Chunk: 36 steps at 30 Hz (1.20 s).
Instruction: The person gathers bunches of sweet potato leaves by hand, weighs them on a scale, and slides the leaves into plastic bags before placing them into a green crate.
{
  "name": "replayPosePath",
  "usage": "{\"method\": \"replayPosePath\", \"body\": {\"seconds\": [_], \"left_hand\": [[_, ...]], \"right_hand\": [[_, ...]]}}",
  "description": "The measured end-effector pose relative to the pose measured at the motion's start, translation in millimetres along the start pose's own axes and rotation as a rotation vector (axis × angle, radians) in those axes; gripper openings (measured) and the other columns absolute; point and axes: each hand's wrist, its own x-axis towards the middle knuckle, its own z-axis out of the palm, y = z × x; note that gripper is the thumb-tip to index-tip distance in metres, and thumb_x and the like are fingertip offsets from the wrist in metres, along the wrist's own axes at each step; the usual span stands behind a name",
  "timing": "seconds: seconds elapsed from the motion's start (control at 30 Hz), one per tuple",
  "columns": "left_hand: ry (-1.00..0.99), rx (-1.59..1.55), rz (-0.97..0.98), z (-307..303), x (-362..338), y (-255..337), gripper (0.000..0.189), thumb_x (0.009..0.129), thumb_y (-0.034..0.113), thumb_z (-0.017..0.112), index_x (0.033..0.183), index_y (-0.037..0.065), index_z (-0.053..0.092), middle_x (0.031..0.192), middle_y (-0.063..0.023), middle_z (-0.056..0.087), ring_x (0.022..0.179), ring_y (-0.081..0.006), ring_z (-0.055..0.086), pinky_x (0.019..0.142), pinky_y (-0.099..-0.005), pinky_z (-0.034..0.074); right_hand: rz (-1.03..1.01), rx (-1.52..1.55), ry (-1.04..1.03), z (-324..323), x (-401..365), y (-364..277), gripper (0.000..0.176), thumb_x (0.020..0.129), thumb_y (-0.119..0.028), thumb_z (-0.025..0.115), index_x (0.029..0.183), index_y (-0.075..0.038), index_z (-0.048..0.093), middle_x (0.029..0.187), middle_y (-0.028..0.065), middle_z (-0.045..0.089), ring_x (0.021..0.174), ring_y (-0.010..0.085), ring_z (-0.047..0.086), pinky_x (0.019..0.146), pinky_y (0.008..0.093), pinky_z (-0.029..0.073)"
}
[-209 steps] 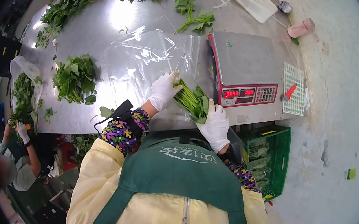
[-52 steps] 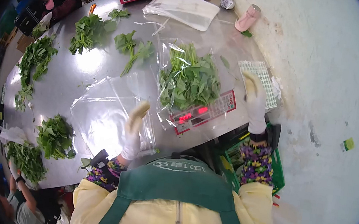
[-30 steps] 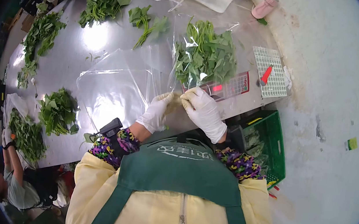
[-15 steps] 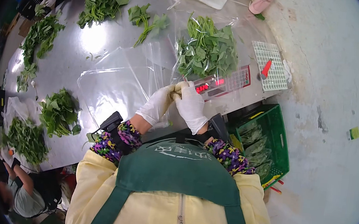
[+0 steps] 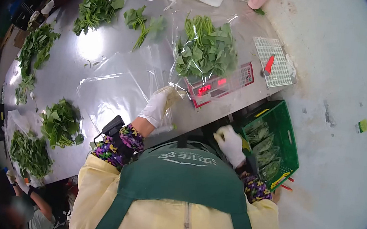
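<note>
A clear plastic bag (image 5: 183,80) full of leafy greens (image 5: 206,49) lies on the digital scale (image 5: 223,85), whose red digits are lit. My left hand (image 5: 162,105), in a white glove, has its fingers closed on the near edge of this bag. Off the table's front edge, beside the green crate, is my right hand (image 5: 230,146), also gloved. Its fingers are curled in, and I cannot make out whether anything is inside them. Flat empty clear bags (image 5: 114,84) lie on the table left of my left hand.
Bunches of greens (image 5: 60,123) lie along the table's left and far sides. The green crate (image 5: 291,140) at the right holds bagged greens. A red tool (image 5: 269,64) rests on a perforated white sheet (image 5: 271,75). Another person's gloved hands (image 5: 19,182) are at the lower left.
My right hand has left the bag's edge and moved down and right, toward the crate. My left hand stays at the bag. The scale's near end is more exposed.
</note>
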Motion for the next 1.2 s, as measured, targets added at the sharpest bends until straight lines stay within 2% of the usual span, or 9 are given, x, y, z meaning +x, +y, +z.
{"method": "replayPosePath", "body": {"seconds": [0.13, 0.53, 0.77, 0.87, 0.97, 1.0, 1.1, 1.13, 1.2], "left_hand": [[0.072, 0.039, 0.078, -4, 14, 1, 0.024, 0.100, 0.020, 0.052, 0.109, 0.002, 0.065, 0.103, -0.0099, 0.070, 0.098, -0.0195, 0.066, 0.089, -0.0304, 0.051], [0.026, -0.113, 0.054, 2, 5, 4, 0.028, 0.096, 0.014, 0.051, 0.111, -0.005, 0.066, 0.102, -0.0097, 0.070, 0.097, -0.0171, 0.065, 0.089, -0.0285, 0.049], [0.016, -0.001, 0.048, 18, -9, 9, 0.032, 0.098, 0.016, 0.051, 0.122, -0.004, 0.061, 0.112, -0.0116, 0.068, 0.105, -0.0213, 0.062, 0.096, -0.0319, 0.046], [0.164, 0.306, 0.176, 12, -15, 40, 0.039, 0.099, 0.017, 0.050, 0.133, -0.001, 0.054, 0.130, -0.0150, 0.059, 0.117, -0.0241, 0.058, 0.102, -0.0335, 0.043], [0.123, 1.031, 1.246, 33, -3, 100, 0.060, 0.091, 0.019, 0.060, 0.147, 0.008, 0.041, 0.150, -0.0162, 0.041, 0.142, -0.0323, 0.034, 0.115, -0.0393, 0.029], [0.025, 1.275, 1.317, 47, 12, 113, 0.062, 0.089, 0.024, 0.061, 0.147, 0.012, 0.042, 0.151, -0.0147, 0.040, 0.143, -0.0321, 0.031, 0.116, -0.0431, 0.025], [-0.367, 1.772, 1.435, 73, 49, 106, 0.064, 0.088, 0.037, 0.061, 0.146, 0.020, 0.044, 0.153, -0.0115, 0.038, 0.145, -0.0310, 0.028, 0.118, -0.0497, 0.020], [-0.664, 2.012, 1.440, 76, 60, 96, 0.064, 0.088, 0.045, 0.059, 0.146, 0.024, 0.044, 0.154, -0.0098, 0.036, 0.145, -0.0301, 0.029, 0.118, -0.0527, 0.018], [-0.750, 2.072, 1.404, 68, 75, 82, 0.065, 0.087, 0.051, 0.056, 0.146, 0.026, 0.044, 0.155, -0.0092, 0.034, 0.146, -0.0300, 0.027, 0.118, -0.0545, 0.016]], "right_hand": [[-0.277, 0.292, 0.234, -13, 98, -93, 0.008, 0.084, -0.012, 0.068, 0.090, -0.009, 0.065, 0.098, 0.0080, 0.061, 0.083, 0.0295, 0.064, 0.070, 0.0372, 0.052], [-0.184, 0.066, 0.117, 45, 137, -127, 0.015, 0.081, -0.012, 0.069, 0.092, -0.008, 0.060, 0.099, 0.0126, 0.054, 0.082, 0.0335, 0.062, 0.069, 0.0426, 0.052], [-0.288, -0.234, 0.186, 63, 4, 13, 0.012, 0.084, -0.014, 0.061, 0.093, -0.008, 0.066, 0.095, 0.0100, 0.060, 0.084, 0.0279, 0.060, 0.065, 0.0394, 0.049], [0.170, -0.667, -0.294, 85, -145, 161, 0.021, 0.084, -0.026, 0.061, 0.094, -0.009, 0.067, 0.092, 0.0098, 0.062, 0.090, 0.0267, 0.061, 0.071, 0.0387, 0.051], [0.470, -0.390, -0.204, 27, -156, 128, 0.022, 0.085, -0.028, 0.060, 0.094, -0.010, 0.068, 0.082, 0.0090, 0.066, 0.071, 0.0299, 0.066, 0.064, 0.0448, 0.054], [0.208, -0.537, -0.520, -12, -80, 107, 0.024, 0.084, -0.014, 0.053, 0.104, -0.010, 0.066, 0.089, 0.0145, 0.066, 0.078, 0.0309, 0.065, 0.067, 0.0435, 0.053], [-0.233, -0.421, 0.443, -61, 45, 75, 0.033, 0.085, -0.007, 0.054, 0.115, -0.013, 0.065, 0.122, 0.0113, 0.059, 0.108, 0.0318, 0.058, 0.089, 0.0439, 0.049], [-0.339, -0.530, 0.472, -73, 71, 70, 0.037, 0.084, -0.009, 0.056, 0.120, -0.017, 0.064, 0.125, 0.0096, 0.058, 0.113, 0.0305, 0.056, 0.093, 0.0459, 0.047], [-0.503, -0.659, 0.348, -92, 109, 57, 0.049, 0.083, -0.013, 0.058, 0.131, -0.025, 0.057, 0.133, 0.0065, 0.055, 0.122, 0.0279, 0.051, 0.100, 0.0506, 0.042]]}}
